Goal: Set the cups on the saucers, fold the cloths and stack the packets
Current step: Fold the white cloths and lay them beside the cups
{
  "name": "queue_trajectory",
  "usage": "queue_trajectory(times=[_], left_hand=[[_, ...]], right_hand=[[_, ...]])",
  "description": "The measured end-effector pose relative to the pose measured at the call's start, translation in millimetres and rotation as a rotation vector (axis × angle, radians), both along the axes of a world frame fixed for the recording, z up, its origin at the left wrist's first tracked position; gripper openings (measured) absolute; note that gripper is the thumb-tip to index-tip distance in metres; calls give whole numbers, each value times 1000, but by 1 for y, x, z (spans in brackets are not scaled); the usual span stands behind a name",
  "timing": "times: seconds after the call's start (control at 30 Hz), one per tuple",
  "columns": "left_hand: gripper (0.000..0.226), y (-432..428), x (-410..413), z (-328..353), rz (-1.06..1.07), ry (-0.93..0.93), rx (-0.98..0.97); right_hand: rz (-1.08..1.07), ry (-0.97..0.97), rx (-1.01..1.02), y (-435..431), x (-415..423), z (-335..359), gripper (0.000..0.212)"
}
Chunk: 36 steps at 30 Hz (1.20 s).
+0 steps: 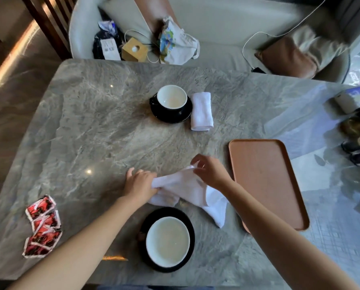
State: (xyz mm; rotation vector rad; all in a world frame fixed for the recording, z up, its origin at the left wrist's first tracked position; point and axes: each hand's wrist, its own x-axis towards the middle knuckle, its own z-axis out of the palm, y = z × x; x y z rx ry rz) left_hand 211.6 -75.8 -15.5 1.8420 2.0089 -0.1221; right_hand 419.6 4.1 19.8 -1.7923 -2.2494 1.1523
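Both hands are on the loose white terry cloth (187,189), which lies crumpled on the grey marbled stone counter (91,126) toward its near edge, just beyond the near black-rimmed cup with the white inside (167,241) sitting on its black saucer (190,222). The left hand (140,184) has its fingers curled, bunching one end of the cloth against the counter; the right hand (209,171) pinches a raised corner between thumb and fingertips, other fingers fanned out. This cloth looks soft, light and floppy, so it will sag and twist wherever it is not held, and one tail already droops toward the brown rectangular tray (264,181) at the right. The best hold, by my reckoning, is at two corners of one edge, pulled taut so the fabric hangs flat before it is laid down and doubled over. Terry grips itself, so folds should stay put, but dragging it may snag the near saucer. At the middle of the counter the far cup (171,99) sits on its own black saucer (184,116) with a neatly folded white cloth (202,110) just beside it. The red-and-black packets (43,226) lie fanned and overlapping near the left near corner, thin, slick and easy to slide; squaring them edge to edge looks like the way to stack them.
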Motion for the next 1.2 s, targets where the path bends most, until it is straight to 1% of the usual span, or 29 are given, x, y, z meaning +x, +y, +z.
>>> queue_trajectory(times=[0.03,0.1,0.13,0.17,0.2,0.27,0.33,0.37,0.47,0.53,0.57,0.67,0.73,0.8,0.87,0.93,1.0,1.07,1.13,1.2], left_hand=[[11,-4,-12,6,48,-81,18],[28,-11,-35,21,155,-293,39],[34,-13,-47,27,191,-358,57],[35,-13,-61,34,211,-398,72],[33,-14,-75,41,225,-437,86],[26,-12,-104,55,222,-564,124],[17,-10,-133,71,224,-730,140],[16,-9,-146,78,235,-784,137],[14,-8,-184,95,217,-820,154],[11,-10,-203,110,221,-908,163],[10,-13,-209,118,239,-1003,156],[11,-23,-221,138,360,-1338,165],[10,-22,-227,150,464,-1462,263],[12,-18,-230,166,541,-1512,380],[13,-18,-228,181,550,-1518,454],[14,-21,-226,188,543,-1522,487],[16,-27,-225,189,541,-1481,472],[20,-39,-222,182,547,-1438,397],[21,-54,-216,164,601,-1452,292],[28,-74,-205,138,687,-1454,168]], right_hand=[[-16,9,37,0,-4,5,23],[-4,13,111,-2,-15,15,21],[1,20,154,-4,-22,21,19],[-15,34,195,-6,-30,27,16],[-49,51,230,-8,-38,33,14],[-128,58,273,-8,-55,47,19],[-143,83,311,-6,-68,60,17],[-127,111,346,-4,-73,66,16],[-123,206,455,-3,-89,87,22],[-155,290,475,-2,-101,98,26],[-176,353,451,-1,-107,103,27],[-285,639,322,3,-119,124,26],[-315,811,281,10,-123,141,26],[-273,940,243,19,-127,157,25],[-204,1055,157,27,-129,170,23],[-142,1123,82,33,-125,174,24],[-93,1149,14,37,-117,170,25],[-63,1101,-25,35,-108,158,26],[-62,994,-58,27,-97,136,25],[-54,854,-112,16,-81,107,26]])
